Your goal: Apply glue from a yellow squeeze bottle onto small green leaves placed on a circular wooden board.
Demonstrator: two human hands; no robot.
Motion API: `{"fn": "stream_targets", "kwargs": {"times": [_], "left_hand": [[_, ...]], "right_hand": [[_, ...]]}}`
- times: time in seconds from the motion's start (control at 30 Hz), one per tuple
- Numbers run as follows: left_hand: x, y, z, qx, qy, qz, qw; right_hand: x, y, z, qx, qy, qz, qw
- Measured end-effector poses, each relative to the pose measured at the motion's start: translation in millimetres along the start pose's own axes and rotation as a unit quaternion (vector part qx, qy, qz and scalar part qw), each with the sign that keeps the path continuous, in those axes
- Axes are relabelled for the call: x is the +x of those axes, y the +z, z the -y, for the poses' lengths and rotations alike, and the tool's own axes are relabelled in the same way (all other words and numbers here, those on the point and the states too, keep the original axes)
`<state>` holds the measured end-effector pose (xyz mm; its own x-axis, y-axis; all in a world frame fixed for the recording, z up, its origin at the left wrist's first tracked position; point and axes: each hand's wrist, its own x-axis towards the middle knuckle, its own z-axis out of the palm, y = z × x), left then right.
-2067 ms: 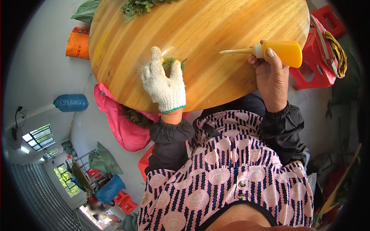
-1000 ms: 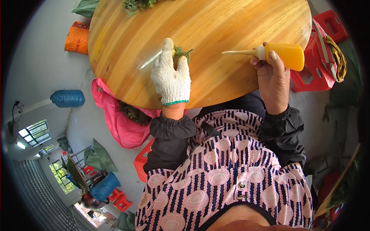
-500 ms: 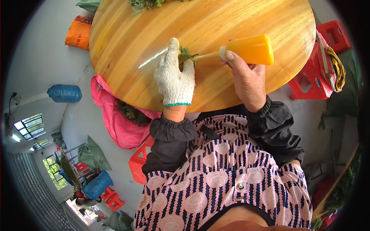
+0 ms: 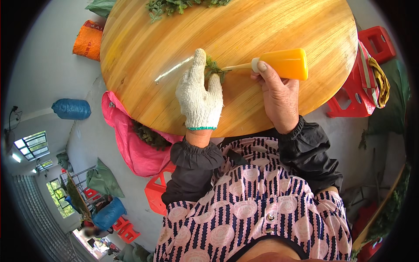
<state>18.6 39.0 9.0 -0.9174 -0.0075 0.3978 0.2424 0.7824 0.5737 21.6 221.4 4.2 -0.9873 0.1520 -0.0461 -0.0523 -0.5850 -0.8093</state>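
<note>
My left hand (image 4: 200, 98), in a white knitted glove with a green cuff edge, pinches a small green sprig (image 4: 214, 70) between thumb and fingers, just over the round wooden table (image 4: 257, 24). In my bare right hand (image 4: 281, 94) is a squeeze bottle (image 4: 283, 62) of orange-yellow colour, lying on its side in the grip. Its long pale nozzle points left, and the tip meets the sprig or comes very close to it. Part of the sprig is hidden behind the gloved fingers.
More green sprigs (image 4: 183, 5) lie at the table's far edge. Below its left rim hangs a pink bag (image 4: 131, 148) with dark greenery inside. Red stools (image 4: 349, 102) stand at the right, another (image 4: 155, 192) at lower left. An orange sack (image 4: 88, 41) and blue bundle (image 4: 72, 109) are further left.
The bottle's nozzle has tilted slightly, its tip now lower and at the sprig. Both hands sit a little lower in view, and more of the far sprigs shows.
</note>
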Motion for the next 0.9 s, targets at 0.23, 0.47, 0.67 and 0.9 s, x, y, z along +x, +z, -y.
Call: {"fn": "stream_targets", "kwargs": {"times": [0.23, 0.47, 0.67, 0.9], "left_hand": [[12.3, 5.6, -8.1, 0.012, 0.031, -0.088, 0.996], [10.9, 8.7, 2.4, 0.092, 0.058, -0.053, 0.993], [6.5, 3.6, -0.9, 0.162, 0.042, -0.038, 0.985], [6.0, 3.4, -1.6, 0.171, 0.024, -0.027, 0.985]], "right_hand": [[1.4, 1.6, -0.2, 0.010, 0.007, -0.005, 1.000], [1.1, 2.7, -0.8, 0.020, 0.007, -0.020, 1.000], [-3.3, 1.6, 0.7, 0.009, -0.002, -0.002, 1.000], [-10.6, 16.7, 6.7, -0.080, -0.021, 0.022, 0.996]]}}
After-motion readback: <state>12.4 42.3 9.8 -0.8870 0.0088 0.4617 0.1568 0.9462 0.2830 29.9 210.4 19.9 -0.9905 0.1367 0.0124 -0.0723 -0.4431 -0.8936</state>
